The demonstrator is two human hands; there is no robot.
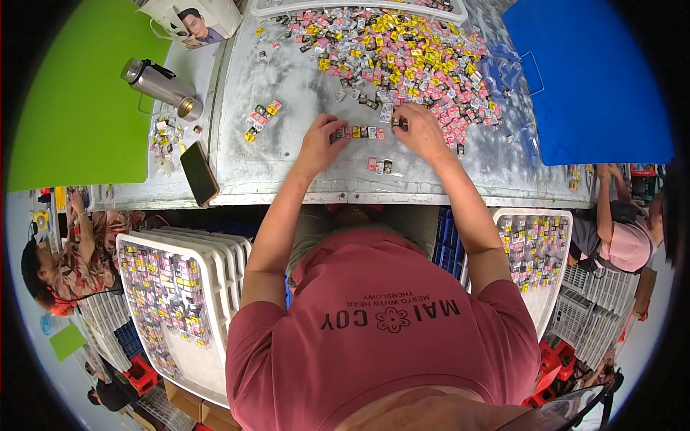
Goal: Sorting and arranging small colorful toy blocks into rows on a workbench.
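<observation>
A short row of small printed blocks [365, 133] in pink, yellow, black and white lies on the worn grey table in front of me. My left hand [321, 147] pinches the left end of this row between thumb and fingers. Just past its right end, my right hand [422, 133] has its thumb and fingertips closed on a small black block [399, 124], partly hidden by the fingers. Nearer the table's edge sits a small group of blocks [384, 167] on something clear. Another cluster [262, 121] rests off to the left.
A large loose pile of blocks [410, 57] spreads beyond my hands, below a white tray [359, 6]. Clear plastic pieces [502, 70] lie right. A steel flask [154, 82] and phone [199, 172] are left. Filled trays [194, 366] [557, 287] flank me; people work both sides.
</observation>
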